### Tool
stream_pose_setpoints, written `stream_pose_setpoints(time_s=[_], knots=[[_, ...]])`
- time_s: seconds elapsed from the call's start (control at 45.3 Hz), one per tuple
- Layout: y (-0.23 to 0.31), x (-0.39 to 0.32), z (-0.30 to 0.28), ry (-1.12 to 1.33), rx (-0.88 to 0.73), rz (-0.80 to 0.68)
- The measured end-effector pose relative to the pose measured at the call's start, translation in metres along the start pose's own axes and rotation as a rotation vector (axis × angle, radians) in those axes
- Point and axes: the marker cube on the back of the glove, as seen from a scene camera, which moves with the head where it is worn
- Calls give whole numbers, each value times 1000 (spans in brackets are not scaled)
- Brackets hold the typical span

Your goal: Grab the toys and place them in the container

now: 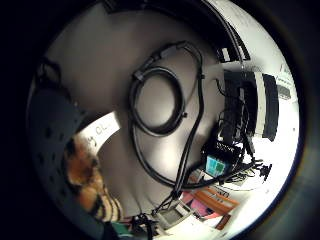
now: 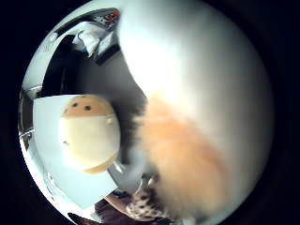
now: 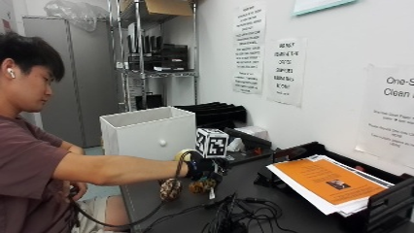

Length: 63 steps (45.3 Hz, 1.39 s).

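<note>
Left of the bench, the white container stands open-topped. The thumb-side palm view shows a round tan-and-cream toy already lying inside it.

Just right of the container, your gloved right hand hangs above the bench, fingers curled down round an orange-and-white furry toy, which dangles under the palm. That fur fills much of the thumb-side view, so it sits close against the palm. A spotted toy hangs just beside it; whether you also hold that one, I cannot tell.

Further right lie a coil of black cables, then a paper tray with orange sheets.

Step in hand, by my judgement: carry to the container. Lift until the dangling toy clears the container's near wall, move left over the opening, and only then uncurl your fingers. Keep the toy's tag off the cables as you rise.
</note>
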Motion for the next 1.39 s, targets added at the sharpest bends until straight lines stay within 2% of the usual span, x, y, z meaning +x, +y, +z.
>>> stream_pose_setpoints(time_s=[0.154, 0.397, 0.618, 0.816, 1.059, 1.169, 1.28, 1.39], knots=[[15, -17, -66, -82, -1, -35], [49, -51, -224, -47, 183, -77], [63, -118, -307, -4, 298, -127], [67, -241, -331, 13, 316, -301], [82, -403, -319, 8, 305, -542], [93, -432, -310, -77, 358, -701], [96, -455, -301, -51, 353, -766], [99, -484, -297, -104, 382, -905]])
